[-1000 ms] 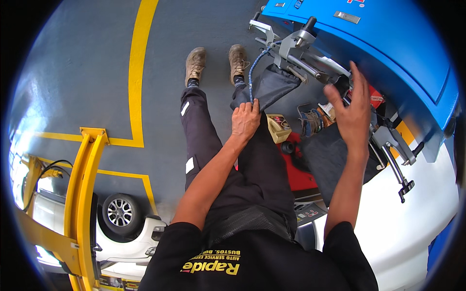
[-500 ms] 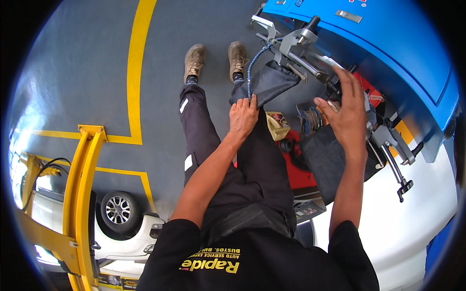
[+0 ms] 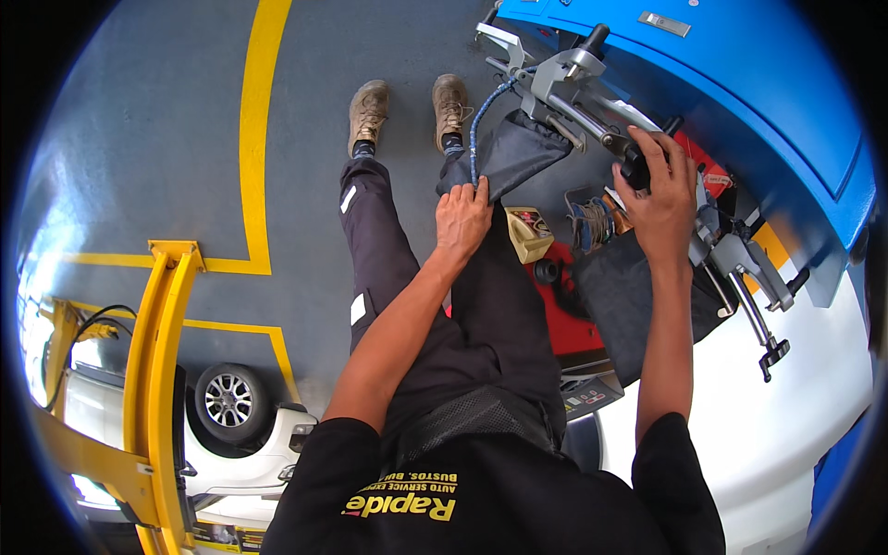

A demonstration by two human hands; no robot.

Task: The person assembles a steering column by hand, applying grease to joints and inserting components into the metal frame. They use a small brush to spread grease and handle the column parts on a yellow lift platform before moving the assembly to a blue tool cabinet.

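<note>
My left hand (image 3: 464, 220) is closed around the lower end of a blue braided cord (image 3: 477, 125). The cord runs up to a grey metal wheel clamp (image 3: 566, 76) with black handles, hung at the blue cabinet. Beside that hand, below the clamp, lies a black cloth bag (image 3: 518, 153). My right hand (image 3: 664, 199) curls its fingers and thumb about a black knob (image 3: 635, 168) on the clamp's bar; the palm side is hidden. A second grey clamp (image 3: 745, 264) is fixed lower right, with another black cloth (image 3: 615, 296) hanging near it.
The blue cabinet (image 3: 740, 102) stands at the upper right. Between my legs and the clamps are a beige plastic bottle (image 3: 529, 236), coiled cable (image 3: 590, 227) and a red case (image 3: 569, 324). A yellow lift post (image 3: 148, 370) and a white car with a wheel (image 3: 228, 407) are at left.
My right hand has moved slightly left and down, and its fingers have bent from spread to curled around the black knob. My left hand stays on the cord.
</note>
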